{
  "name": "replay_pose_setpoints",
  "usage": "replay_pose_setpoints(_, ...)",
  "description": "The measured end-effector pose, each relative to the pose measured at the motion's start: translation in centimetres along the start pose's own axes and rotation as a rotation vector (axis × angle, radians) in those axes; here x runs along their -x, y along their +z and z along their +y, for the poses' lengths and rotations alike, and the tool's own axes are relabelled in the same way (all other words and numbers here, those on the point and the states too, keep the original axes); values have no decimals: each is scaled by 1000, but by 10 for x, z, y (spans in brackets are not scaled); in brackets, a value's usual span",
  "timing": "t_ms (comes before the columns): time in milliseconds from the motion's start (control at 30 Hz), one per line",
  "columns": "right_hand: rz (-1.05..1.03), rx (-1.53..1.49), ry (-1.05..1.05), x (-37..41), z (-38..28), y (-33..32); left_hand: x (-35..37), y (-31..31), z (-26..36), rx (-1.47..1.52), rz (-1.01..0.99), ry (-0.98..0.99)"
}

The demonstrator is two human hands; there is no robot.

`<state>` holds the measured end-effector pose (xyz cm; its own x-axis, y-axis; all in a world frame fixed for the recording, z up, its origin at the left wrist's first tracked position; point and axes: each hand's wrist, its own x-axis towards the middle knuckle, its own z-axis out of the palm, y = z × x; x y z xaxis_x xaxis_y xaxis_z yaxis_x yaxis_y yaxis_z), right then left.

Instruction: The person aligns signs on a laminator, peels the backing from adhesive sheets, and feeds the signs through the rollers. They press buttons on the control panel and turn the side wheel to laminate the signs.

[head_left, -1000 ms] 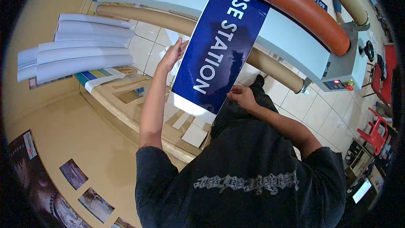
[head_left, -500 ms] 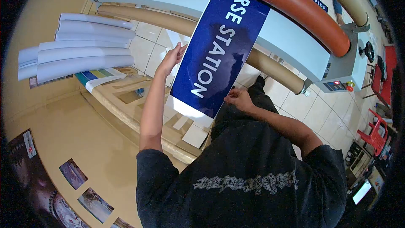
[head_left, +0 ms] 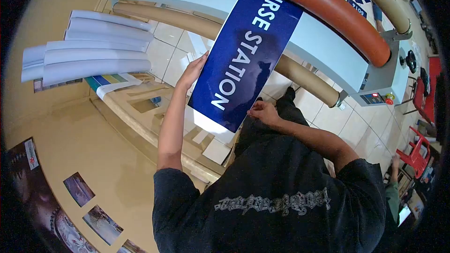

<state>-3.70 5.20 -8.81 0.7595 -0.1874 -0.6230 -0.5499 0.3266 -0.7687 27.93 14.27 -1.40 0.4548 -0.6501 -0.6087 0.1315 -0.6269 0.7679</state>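
Note:
A glossy dark blue sign sheet [head_left: 229, 77] with white letters reading "URSE STATION" slopes down toward me from under the orange roller [head_left: 323, 11] of a laminating machine. Its near end has a white margin. My left hand [head_left: 193, 71] is at the sheet's left edge, fingers extended along it and partly hidden, holding that edge. Near the lower right corner, my right hand [head_left: 263, 112] pinches the right edge between thumb and fingertips.
White paper rolls [head_left: 96, 56] lie at the left by a wooden frame [head_left: 136, 122]. The machine's control box [head_left: 382, 86] has a red button and black handwheel. A tan roller [head_left: 309, 82] runs below. At right are a red chair [head_left: 415, 150] and another person's green sleeve [head_left: 393, 197].
My left hand has come in against the sheet's left edge. Slightly more of the lettering shows below the roller. Another person's arm has appeared at the lower right.

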Motion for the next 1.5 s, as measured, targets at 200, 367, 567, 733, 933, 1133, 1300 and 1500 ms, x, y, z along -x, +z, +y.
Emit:
replay_pose_setpoints(200, 32, -25, -34, -3, 8, 2, 0, 3, -4, -62, 12, 57)
replay_pose_setpoints(367, 26, -35, -13, 4, -4, 3, -1, 0, -8, -59, 6, 82)
replay_pose_setpoints(567, -8, -10, -17, -5, 8, 2, 3, 1, 1, -33, 4, 15)
replay_pose_setpoints(733, -127, -274, 18, 9, -4, -7, 19, 5, 24, 40, 10, -79)
replay_pose_setpoints(933, -90, -362, 28, 4, 7, -9, 8, -2, 7, -29, 26, 5)
replay_pose_setpoints(1133, -4, -295, 53, 1, 5, -8, -20, -21, -36, -13, -12, 44)
replay_pose_setpoints(1300, 85, -406, -6, 3, -3, -11, -20, -12, -26, 105, 15, 82)
replay_pose_setpoints(1500, 186, -460, -68, 2, -20, -17, -17, -13, -16, 51, 45, 89)
